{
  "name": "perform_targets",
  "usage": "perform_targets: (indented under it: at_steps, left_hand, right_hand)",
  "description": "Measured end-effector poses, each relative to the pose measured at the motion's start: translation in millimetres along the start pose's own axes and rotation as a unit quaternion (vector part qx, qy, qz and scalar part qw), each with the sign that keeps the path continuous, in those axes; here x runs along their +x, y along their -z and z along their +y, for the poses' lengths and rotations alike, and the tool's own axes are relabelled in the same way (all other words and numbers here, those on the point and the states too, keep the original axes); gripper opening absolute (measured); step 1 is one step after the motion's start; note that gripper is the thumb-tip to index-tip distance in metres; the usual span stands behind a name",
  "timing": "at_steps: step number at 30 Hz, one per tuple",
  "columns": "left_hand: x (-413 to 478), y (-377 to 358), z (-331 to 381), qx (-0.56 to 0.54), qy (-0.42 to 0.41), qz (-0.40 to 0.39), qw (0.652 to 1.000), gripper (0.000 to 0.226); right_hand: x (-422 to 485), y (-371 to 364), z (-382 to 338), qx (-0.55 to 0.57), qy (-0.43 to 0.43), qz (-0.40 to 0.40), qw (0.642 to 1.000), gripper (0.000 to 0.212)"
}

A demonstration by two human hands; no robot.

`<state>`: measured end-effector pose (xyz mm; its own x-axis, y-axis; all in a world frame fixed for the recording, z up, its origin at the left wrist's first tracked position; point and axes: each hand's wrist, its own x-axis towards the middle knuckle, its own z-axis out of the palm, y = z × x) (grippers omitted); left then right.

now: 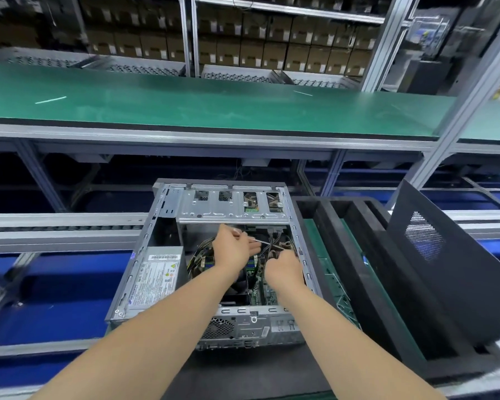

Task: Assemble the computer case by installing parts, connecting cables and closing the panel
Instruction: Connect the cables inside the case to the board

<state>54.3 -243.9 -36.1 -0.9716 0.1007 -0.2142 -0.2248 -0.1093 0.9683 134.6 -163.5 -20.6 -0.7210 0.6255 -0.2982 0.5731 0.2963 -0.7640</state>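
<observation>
Grey steel case (243,327) lies open before me on a black foam tray (355,255). Power supply (156,272), drive cage (231,206) and board (260,290) are fitted. My left hand (234,249) pinches a thin pale strip (260,241) above the cables (199,252). My right hand (283,268) curls close beside it; its grip cannot be told. Remaining, in my judgement: cable work, then the side panel (445,269) leaning at right.

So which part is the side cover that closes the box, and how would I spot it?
Find the open grey metal computer case in the middle. Just right of it sits a black foam tray, and at that tray's right side a flat black metal panel stands tilted. Unlike the foam, it is thin with a patch of tiny vent holes.
</observation>
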Motion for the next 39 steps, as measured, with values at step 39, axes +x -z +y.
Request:
perform_targets:
  at_steps: [39]
  left_hand:
    - [7.7,23.2,9.9,0.110,-0.059,-0.150,0.981,0.007]
  right_hand:
    - [39.3,39.0,-24.8,0.096,0.226,-0.015,0.969,0.010]
